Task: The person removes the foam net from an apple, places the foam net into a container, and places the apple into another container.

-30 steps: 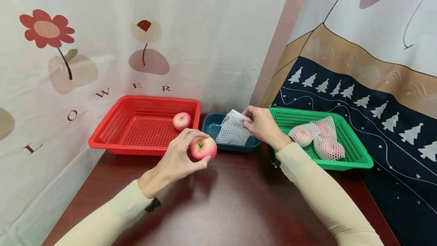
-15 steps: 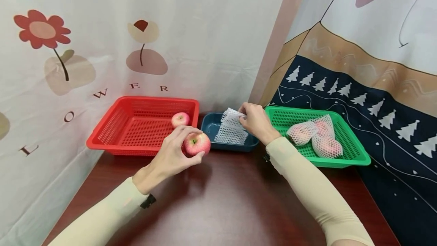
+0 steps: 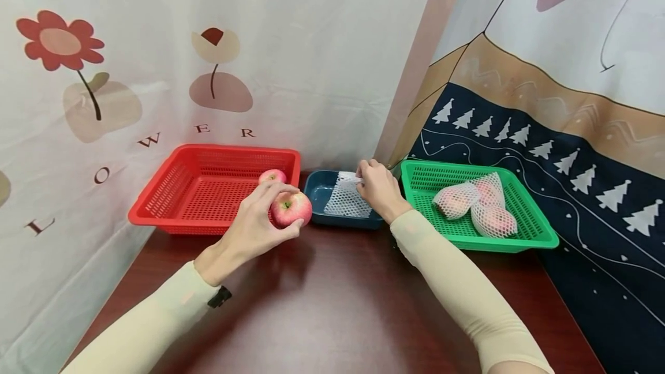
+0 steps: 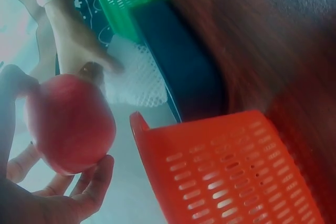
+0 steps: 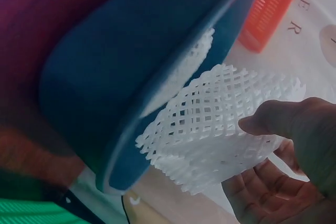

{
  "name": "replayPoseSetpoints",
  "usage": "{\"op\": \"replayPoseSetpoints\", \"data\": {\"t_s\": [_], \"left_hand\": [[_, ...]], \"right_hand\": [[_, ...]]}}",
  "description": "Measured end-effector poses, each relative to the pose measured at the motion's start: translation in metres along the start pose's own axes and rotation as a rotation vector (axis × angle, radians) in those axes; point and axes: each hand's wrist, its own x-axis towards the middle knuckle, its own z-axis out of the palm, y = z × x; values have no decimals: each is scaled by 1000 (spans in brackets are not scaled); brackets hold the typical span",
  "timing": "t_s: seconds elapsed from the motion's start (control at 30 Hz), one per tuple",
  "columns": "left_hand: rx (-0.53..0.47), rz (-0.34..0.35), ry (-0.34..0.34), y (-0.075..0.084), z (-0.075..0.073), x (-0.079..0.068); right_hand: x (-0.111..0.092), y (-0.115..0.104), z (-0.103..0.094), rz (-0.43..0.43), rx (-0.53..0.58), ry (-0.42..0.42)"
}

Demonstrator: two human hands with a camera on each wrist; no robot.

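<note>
My left hand [image 3: 244, 229] grips a red apple [image 3: 293, 209] above the table, just in front of the red basket's right corner. In the left wrist view the fingers and thumb curl round the apple [image 4: 71, 124]. My right hand [image 3: 380, 190] pinches a white foam fruit net [image 5: 210, 119] between thumb and fingers, at the blue tray [image 3: 318, 192]. As the right wrist view shows, this net hangs over the tray's rim, and more white netting [image 5: 181, 80] lies inside the tray. The apple and the net are apart.
The red basket [image 3: 208, 198] at the left holds another apple [image 3: 272, 176], partly covered by my left hand. In the green basket [image 3: 540, 234] at the right lie several netted apples [image 3: 493, 221]. Printed curtains [image 3: 312, 62] hang behind the brown table [image 3: 343, 305].
The right hand has moved slightly left and down at the tray with the net. My left hand and its apple have shifted left and a little up in view. The whole scene also drifts slightly left.
</note>
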Motion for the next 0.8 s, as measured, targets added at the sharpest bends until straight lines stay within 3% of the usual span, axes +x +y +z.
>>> {"op": "replayPoseSetpoints", "data": {"t_s": [0.3, 0.8], "left_hand": [[19, -29, -2, -6, -9, 5], [93, -79, 6, -17, -28, 15]], "right_hand": [[-1, -2, 9, 9, 0, -134], [-2, 0, 8, 51, 158, -451]]}}
